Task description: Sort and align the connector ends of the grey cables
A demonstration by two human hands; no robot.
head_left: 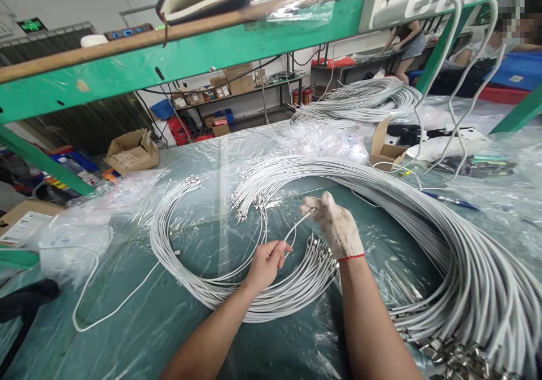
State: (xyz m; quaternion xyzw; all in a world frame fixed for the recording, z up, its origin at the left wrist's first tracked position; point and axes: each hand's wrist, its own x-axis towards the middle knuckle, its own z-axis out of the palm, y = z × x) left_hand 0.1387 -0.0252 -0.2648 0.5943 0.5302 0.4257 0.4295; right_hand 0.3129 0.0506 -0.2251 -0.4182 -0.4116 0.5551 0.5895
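Note:
My left hand (266, 262), bare, is closed in a pinch on a thin grey cable (291, 234) above the plastic-covered table (178, 312). My right hand (334, 225), in a white knit glove with a red cuff, pinches the same cable near its metal end. The cable arcs between both hands. Under them lies a curved bundle of grey cables (203, 281) with metal connectors (319, 253) gathered at its right end. A much bigger coil of grey cables (444, 239) sweeps from the centre around to the right.
A green shelf beam (212, 47) crosses overhead, bearing a white power strip (406, 1) with hanging cords. Another cable pile (364, 100) lies farther back. Cardboard boxes (131, 151) stand at the left, a small box (385, 148) and a blue pen (453, 201) at the right. Other people sit far right.

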